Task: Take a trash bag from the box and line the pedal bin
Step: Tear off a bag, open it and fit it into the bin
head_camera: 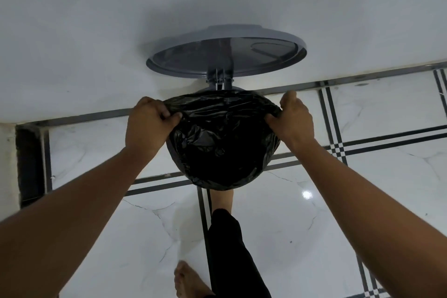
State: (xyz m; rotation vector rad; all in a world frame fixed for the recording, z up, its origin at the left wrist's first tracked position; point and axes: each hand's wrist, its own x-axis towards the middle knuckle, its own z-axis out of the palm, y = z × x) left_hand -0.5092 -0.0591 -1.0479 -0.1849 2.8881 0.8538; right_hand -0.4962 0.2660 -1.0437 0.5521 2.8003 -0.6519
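The raised lid (226, 52) and wall (96, 19) block the bin's far side, while the tiled floor (362, 201) on both flanks lies open.

Nothing to read here: no text, label, brand, number or sign shows anywhere. The black trash bag (223, 143) is plain, the grey bin lid (226, 52) bears no marking, and the white wall (96, 19) and marble floor tiles (302, 237) carry only lines.

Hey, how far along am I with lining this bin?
Done: the black trash bag is out and opened inside the pedal bin, whose lid stands open. In hand: your left hand and right hand grip the bag's edge at opposite sides. Left: finish folding the edge over the rim, then close the lid.
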